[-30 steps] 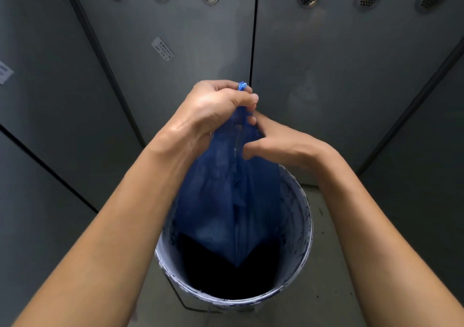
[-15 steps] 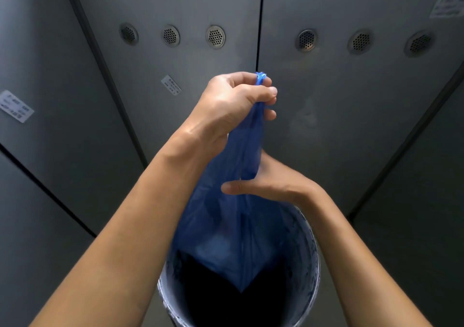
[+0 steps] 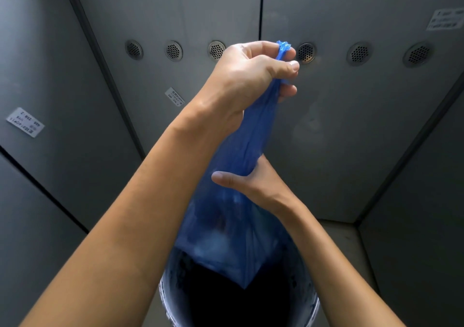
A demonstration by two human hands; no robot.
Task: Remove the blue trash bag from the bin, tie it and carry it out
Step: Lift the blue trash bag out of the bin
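2 hands, 1 bag, 1 bin, 6 vents.

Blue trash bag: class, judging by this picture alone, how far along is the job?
Done: blue trash bag gathered at its neck, mostly lifted from the bin. In hand: left hand grips the top, right hand squeezes the neck. Left: tying a knot, carrying it out.

Locker room; grey vented lockers, labelled.

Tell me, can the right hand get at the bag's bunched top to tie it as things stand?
Probably yes. The right hand already grips the blue bag just below the left hand, which holds the top; only bare bag neck lies between them.
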